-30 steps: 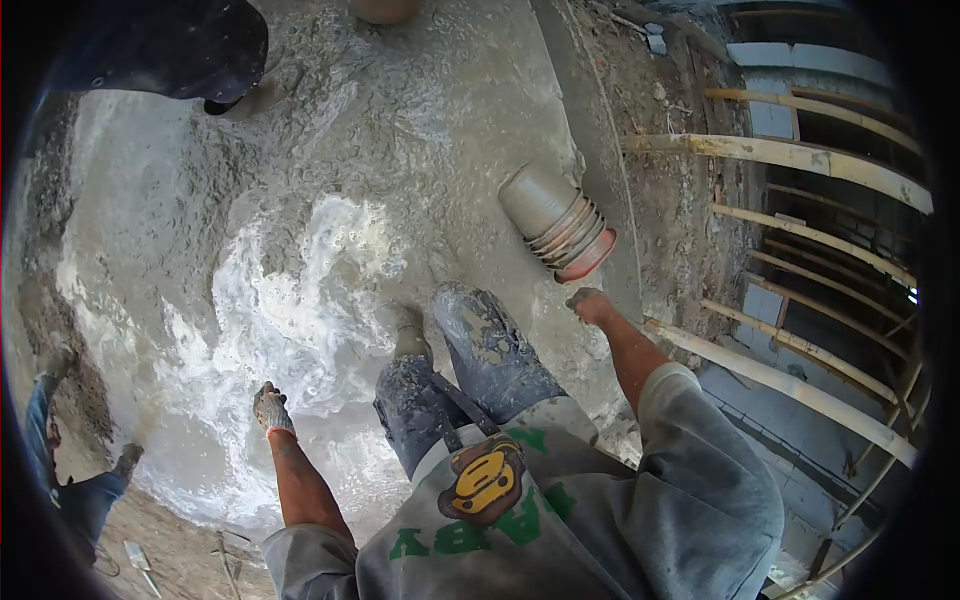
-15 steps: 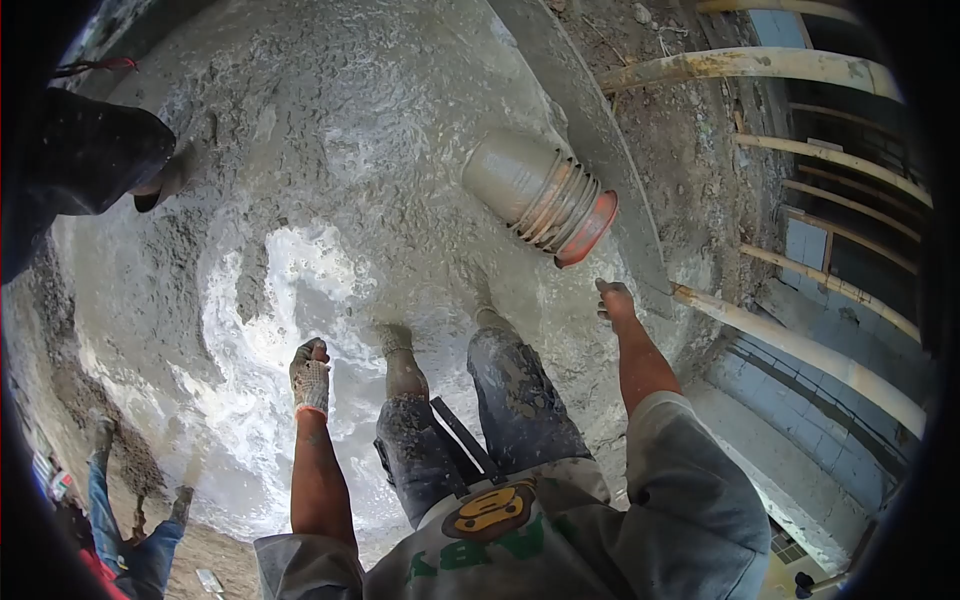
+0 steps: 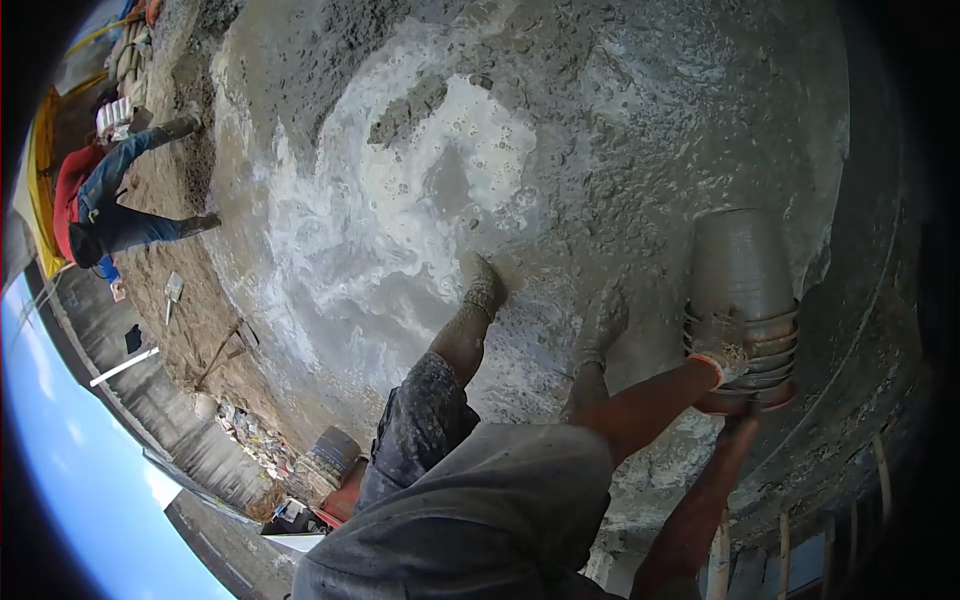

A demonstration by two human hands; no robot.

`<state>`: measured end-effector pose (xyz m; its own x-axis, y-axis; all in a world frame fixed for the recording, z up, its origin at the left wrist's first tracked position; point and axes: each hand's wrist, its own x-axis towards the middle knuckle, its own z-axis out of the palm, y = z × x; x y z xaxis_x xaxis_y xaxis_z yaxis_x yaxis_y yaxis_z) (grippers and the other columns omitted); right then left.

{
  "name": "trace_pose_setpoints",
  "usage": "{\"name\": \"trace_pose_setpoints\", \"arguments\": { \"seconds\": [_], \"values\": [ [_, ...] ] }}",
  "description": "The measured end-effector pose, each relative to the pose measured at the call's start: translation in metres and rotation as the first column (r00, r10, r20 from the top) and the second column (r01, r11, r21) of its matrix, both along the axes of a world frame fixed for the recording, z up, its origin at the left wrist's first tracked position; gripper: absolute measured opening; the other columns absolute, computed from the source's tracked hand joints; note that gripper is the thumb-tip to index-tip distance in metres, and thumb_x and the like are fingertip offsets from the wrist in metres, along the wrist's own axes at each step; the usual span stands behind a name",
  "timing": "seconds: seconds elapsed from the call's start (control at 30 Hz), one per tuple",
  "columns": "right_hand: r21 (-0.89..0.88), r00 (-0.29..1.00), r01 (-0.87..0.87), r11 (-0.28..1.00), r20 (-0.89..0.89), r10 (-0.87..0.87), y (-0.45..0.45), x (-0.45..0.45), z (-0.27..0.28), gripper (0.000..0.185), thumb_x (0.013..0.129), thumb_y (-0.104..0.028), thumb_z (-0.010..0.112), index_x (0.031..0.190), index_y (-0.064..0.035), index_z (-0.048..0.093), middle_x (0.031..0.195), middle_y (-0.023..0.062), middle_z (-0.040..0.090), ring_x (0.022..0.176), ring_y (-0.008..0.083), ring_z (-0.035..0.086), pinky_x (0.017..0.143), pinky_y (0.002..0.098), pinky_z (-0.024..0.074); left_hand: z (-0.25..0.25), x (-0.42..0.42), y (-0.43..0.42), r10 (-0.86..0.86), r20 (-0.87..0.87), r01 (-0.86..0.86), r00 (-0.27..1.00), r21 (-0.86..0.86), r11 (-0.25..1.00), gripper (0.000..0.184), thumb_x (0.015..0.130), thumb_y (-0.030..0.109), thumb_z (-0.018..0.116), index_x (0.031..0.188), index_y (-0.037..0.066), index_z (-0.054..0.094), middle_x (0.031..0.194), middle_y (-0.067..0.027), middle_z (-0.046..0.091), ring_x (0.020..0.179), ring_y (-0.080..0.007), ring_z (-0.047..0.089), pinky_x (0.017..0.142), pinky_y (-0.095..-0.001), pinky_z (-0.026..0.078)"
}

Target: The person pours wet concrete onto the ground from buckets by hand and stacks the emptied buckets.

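Note:
A stack of nested buckets point(image 3: 745, 262), coated in grey mud, lies on its side at the right, rims toward me. My left hand point(image 3: 732, 343), in a muddy knitted glove with an orange cuff, is closed on the rims at the near end. Just below it, my right hand point(image 3: 741, 412) grips the lowest, reddish rim; its fingers are dark and partly hidden. My feet stand in wet grey cement mix point(image 3: 640, 130), with whitish liquid point(image 3: 480, 140) pooled ahead of them.
A person point(image 3: 110, 195) in red top and blue jeans is bent over at the upper left. A trowel-like tool point(image 3: 174, 290) lies on brown soil. Another bucket point(image 3: 335, 450) stands near my legs. Pale poles point(image 3: 785, 550) are at the lower right.
My view has turned toward the buckets. Both hands, earlier apart from the buckets, are now on their rims. The co-worker in red shows more fully.

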<state>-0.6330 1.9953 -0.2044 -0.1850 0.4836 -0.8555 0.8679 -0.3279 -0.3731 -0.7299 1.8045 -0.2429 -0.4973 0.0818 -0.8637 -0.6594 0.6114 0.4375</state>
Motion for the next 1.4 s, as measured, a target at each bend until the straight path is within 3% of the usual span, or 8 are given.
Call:
{"name": "trace_pose_setpoints", "arguments": {
  "seconds": [0.23,0.47,0.63,0.73,0.97,1.1,1.23,1.4],
  "values": [
    [0.351,0.929,-0.366,0.862,0.195,0.315,-0.152,-0.076,0.090,0.058,0.082,-0.020,0.058,0.130,0.0081,0.041,0.122,0.0164,0.051,0.106,0.0241,0.051,0.092,0.0356,0.0401,0.010,-0.026,-0.128,-0.146,0.070,0.126,0.987,0.236,0.964,0.049,0.080,0.043,0.059,0.106,0.001,0.061,0.111,-0.0234,0.059,0.104,-0.0354,0.057,0.087,-0.0418,0.045],
    [0.287,0.785,-0.576,0.765,-0.068,0.616,-0.225,-0.137,0.175,0.043,0.078,-0.009,0.055,0.117,0.0089,0.052,0.106,0.0139,0.059,0.096,0.0198,0.054,0.087,0.0313,0.0423,0.082,0.021,-0.273,0.370,0.106,-0.380,0.923,0.099,0.920,0.054,0.087,0.048,0.051,0.109,-0.001,0.057,0.105,-0.0246,0.060,0.097,-0.0376,0.059,0.081,-0.0445,0.044],
    [0.022,0.276,-0.957,0.290,-0.245,0.930,-0.396,-0.148,0.173,0.033,0.071,0.001,0.044,0.101,0.0067,0.056,0.086,0.0071,0.062,0.073,0.0158,0.057,0.065,0.0294,0.0477,0.118,0.098,-0.423,0.587,-0.028,-0.587,0.809,-0.090,0.805,0.056,0.088,0.049,0.048,0.110,-0.002,0.059,0.107,-0.0256,0.059,0.102,-0.0403,0.055,0.087,-0.0453,0.041],
    [-0.223,0.275,-0.951,0.215,-0.285,0.918,-0.556,-0.126,0.173,0.027,0.071,-0.001,0.047,0.095,0.0059,0.057,0.076,0.0069,0.062,0.066,0.0149,0.056,0.059,0.0310,0.0473,0.138,0.172,-0.552,0.719,0.013,-0.699,0.695,-0.221,0.680,0.060,0.090,0.050,0.043,0.115,-0.002,0.057,0.118,-0.0263,0.054,0.112,-0.0409,0.049,0.095,-0.0442,0.037],
    [0.101,-0.650,-0.747,-0.658,-0.318,0.690,-0.896,0.023,0.106,0.028,0.075,-0.025,0.059,0.088,-0.0006,0.059,0.083,0.0247,0.062,0.083,0.0430,0.059,0.076,0.0478,0.0465,0.156,0.375,-0.763,0.911,-0.253,-0.811,0.327,-0.570,0.133,0.057,0.091,0.044,0.047,0.117,-0.005,0.056,0.116,-0.0244,0.058,0.112,-0.0388,0.051,0.095,-0.0423,0.036],
    [0.118,-0.645,-0.747,-0.655,-0.367,0.670,-1.008,0.051,0.115,0.029,0.077,-0.028,0.059,0.089,-0.0016,0.059,0.083,0.0218,0.063,0.082,0.0414,0.060,0.075,0.0475,0.0467,0.166,0.481,-0.844,0.943,-0.294,-0.784,0.154,-0.617,-0.064,0.054,0.091,0.046,0.049,0.109,-0.004,0.060,0.107,-0.0244,0.062,0.099,-0.0377,0.058,0.080,-0.0415,0.046],
    [0.135,-0.704,-0.687,-0.714,-0.366,0.608,-1.068,0.040,0.127,0.028,0.077,-0.027,0.058,0.090,-0.0022,0.059,0.082,0.0213,0.063,0.082,0.0400,0.060,0.074,0.0471,0.0470,0.093,0.628,-0.897,0.872,-0.209,-0.626,-0.442,-0.625,-0.467,0.057,0.092,0.050,0.045,0.111,-0.001,0.060,0.094,-0.0177,0.066,0.092,-0.0332,0.061,0.079,-0.0400,0.048],
    [0.189,-0.834,-0.531,-0.826,-0.288,0.470,-1.118,0.029,0.153,0.027,0.076,-0.025,0.056,0.090,-0.0023,0.060,0.086,0.0225,0.063,0.083,0.0400,0.060,0.076,0.0463,0.0466,0.160,0.501,-0.934,0.923,-0.378,-0.735,-0.067,-0.607,-0.302,0.065,0.090,0.055,0.044,0.130,0.003,0.046,0.124,-0.0159,0.053,0.111,-0.0317,0.051,0.096,-0.0389,0.038]
  ]
}}
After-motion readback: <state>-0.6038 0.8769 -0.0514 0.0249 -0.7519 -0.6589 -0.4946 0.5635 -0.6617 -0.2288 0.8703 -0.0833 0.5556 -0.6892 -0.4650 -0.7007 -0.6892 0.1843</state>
